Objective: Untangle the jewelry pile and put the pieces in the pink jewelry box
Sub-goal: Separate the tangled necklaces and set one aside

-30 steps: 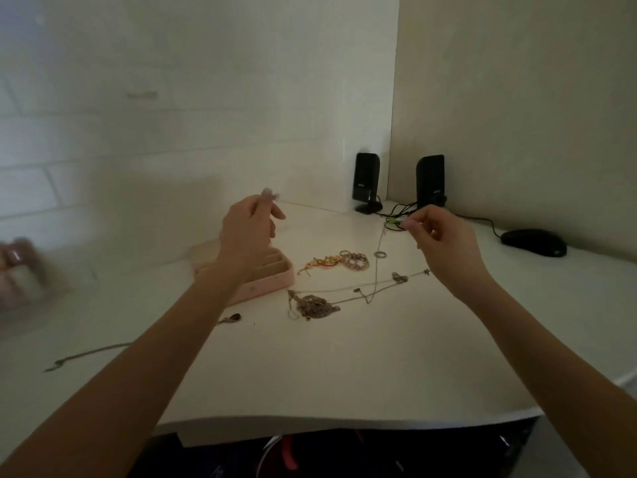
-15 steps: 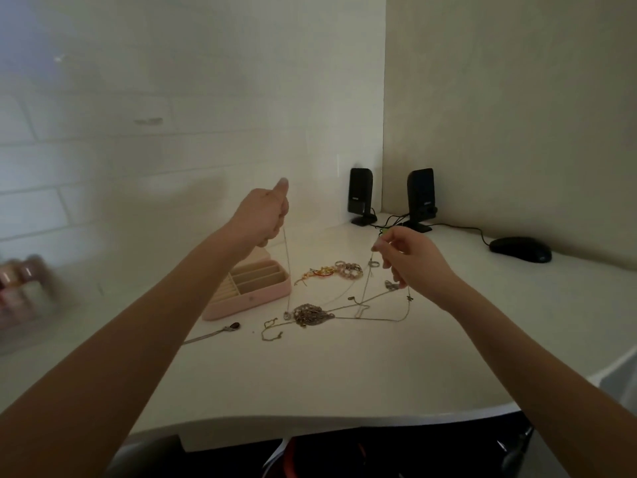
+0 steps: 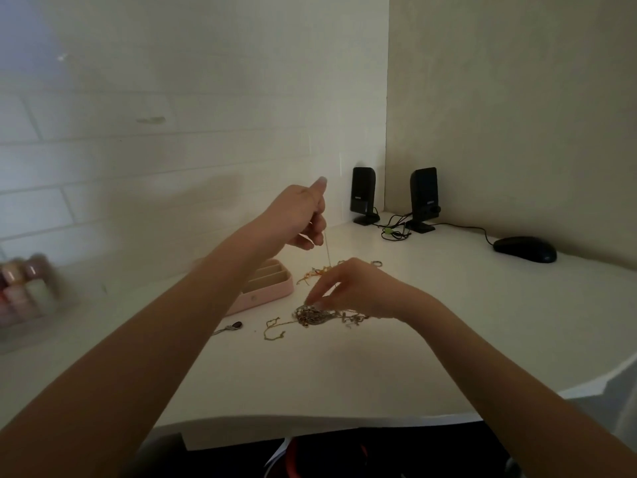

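a white desk. nearest, a loose gold chain and a small dark pendant lie apart from the tangle. the right hand reaches down, fingertips on the tangle; whether they pinch it is unclear. the pink box sits open just left, no jewelry visible inside. the left hand is raised, pinching a thin chain taut. beyond lie bracelets. untangling looks early; most remains.

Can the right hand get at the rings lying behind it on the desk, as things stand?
Probably yes. The rings lie in the open just beyond the right hand, with nothing between them. But its fingertips are down on the tangled pile, while the left hand holds a thin chain taut above it.
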Demonstrator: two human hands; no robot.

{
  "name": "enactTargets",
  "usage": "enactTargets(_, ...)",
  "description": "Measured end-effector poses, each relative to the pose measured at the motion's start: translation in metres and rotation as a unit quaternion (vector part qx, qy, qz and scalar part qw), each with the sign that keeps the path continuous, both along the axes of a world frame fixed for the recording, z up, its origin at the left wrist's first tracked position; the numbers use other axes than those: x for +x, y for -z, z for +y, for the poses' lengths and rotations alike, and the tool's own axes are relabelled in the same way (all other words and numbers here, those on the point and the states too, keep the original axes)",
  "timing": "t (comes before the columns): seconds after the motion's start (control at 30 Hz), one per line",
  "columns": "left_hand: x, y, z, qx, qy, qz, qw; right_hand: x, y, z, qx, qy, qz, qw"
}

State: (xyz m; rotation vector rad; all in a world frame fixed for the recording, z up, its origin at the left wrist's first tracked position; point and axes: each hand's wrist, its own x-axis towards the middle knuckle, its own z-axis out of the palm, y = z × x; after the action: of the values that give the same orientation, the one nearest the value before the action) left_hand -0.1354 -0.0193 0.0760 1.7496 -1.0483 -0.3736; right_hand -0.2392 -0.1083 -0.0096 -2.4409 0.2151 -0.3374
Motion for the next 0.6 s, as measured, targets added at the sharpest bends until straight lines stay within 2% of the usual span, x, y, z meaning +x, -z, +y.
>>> enactTargets(0.2,0.01,-0.003,0.006,-0.024,-0.044,0.035,0.998,-0.002,0.011,-0.002,0.026,0.03,0.018,0.999)
enactTargets(0.37,0.012,0.005,0.008,-0.045,-0.039,0.118,0.991,-0.015,0.006,0.005,0.206,-0.007,-0.004,0.979)
enactTargets(0.43,0.013,0.014,0.006,-0.021,-0.037,0.12,0.992,-0.016,0.004,0.005,0.251,-0.01,-0.03,0.967)
enactTargets(0.5,0.015,0.023,0.006,0.013,-0.053,0.123,0.991,-0.017,0.0,0.002,0.235,-0.008,-0.026,0.972)
enactTargets(0.6,0.021,0.032,0.01,0.036,-0.078,0.175,0.981,-0.021,-0.003,-0.007,0.15,0.026,0.022,0.988)
